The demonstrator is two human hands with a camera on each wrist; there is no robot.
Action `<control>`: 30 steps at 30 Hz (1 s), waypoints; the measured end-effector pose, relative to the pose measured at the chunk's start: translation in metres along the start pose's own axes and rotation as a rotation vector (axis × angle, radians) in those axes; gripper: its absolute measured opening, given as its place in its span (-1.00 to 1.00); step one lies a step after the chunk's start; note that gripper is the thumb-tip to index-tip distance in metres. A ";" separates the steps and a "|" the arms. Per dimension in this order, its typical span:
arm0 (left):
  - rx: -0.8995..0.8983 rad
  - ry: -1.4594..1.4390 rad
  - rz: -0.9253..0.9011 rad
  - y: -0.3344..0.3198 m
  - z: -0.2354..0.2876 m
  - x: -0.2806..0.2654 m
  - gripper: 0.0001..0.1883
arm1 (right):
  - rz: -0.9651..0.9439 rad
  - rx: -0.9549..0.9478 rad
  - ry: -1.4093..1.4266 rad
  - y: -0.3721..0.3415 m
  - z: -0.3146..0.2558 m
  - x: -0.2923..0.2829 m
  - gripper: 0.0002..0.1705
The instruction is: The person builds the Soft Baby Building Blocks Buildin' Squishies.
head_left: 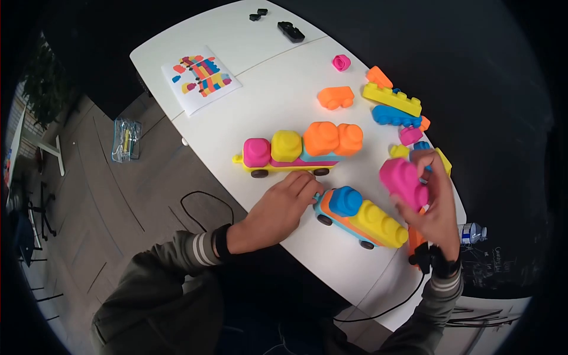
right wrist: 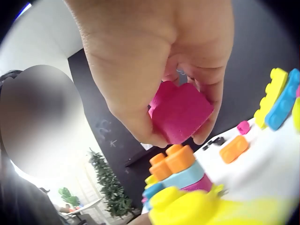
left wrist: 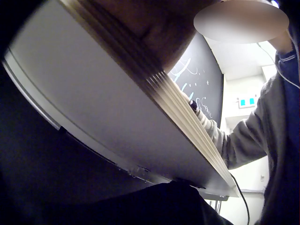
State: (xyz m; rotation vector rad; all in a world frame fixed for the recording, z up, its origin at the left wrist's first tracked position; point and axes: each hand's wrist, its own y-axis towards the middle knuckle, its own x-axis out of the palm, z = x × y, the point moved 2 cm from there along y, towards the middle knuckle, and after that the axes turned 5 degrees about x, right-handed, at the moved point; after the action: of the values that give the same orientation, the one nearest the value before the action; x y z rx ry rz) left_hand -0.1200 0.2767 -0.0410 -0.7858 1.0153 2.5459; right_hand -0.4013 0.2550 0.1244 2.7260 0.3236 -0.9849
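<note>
My right hand (head_left: 435, 198) holds a pink building block (head_left: 403, 182) between thumb and fingers, raised near the right edge of the table. In the right wrist view the same pink block (right wrist: 182, 112) shows its smooth underside. Curled at the end of a toy wagon, my left hand (head_left: 278, 207) grips its light blue end. That wagon carries a blue block (head_left: 345, 201) and a long yellow block (head_left: 381, 225). Behind it stands a second wagon with a yellow base (head_left: 278, 170), bearing pink, yellow and orange blocks. The left wrist view shows mainly the table's edge and underside.
Loose blocks lie along the far right edge, among them a long yellow block (head_left: 390, 99) and a blue one (head_left: 396, 115). An orange block (head_left: 336, 97) sits nearer the middle. A printed picture sheet (head_left: 204, 80) lies at the far left. A cable hangs off the front.
</note>
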 end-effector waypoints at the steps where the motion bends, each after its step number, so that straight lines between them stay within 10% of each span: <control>1: -0.001 0.006 0.007 0.000 0.000 0.001 -0.69 | -0.075 -0.008 0.000 -0.010 -0.013 0.009 -0.27; 6: -0.018 0.020 -0.002 0.003 0.004 -0.001 -0.70 | -0.361 -0.085 -0.297 -0.025 -0.037 0.033 -0.04; 30: -0.027 0.021 -0.018 0.006 0.007 -0.003 -0.67 | -0.369 -0.027 -0.138 -0.006 -0.029 0.054 -0.33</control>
State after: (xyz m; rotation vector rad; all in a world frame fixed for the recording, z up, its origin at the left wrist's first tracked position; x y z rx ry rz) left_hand -0.1227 0.2772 -0.0320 -0.8269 0.9781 2.5466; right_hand -0.3452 0.2755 0.1107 2.6071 0.8281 -1.2404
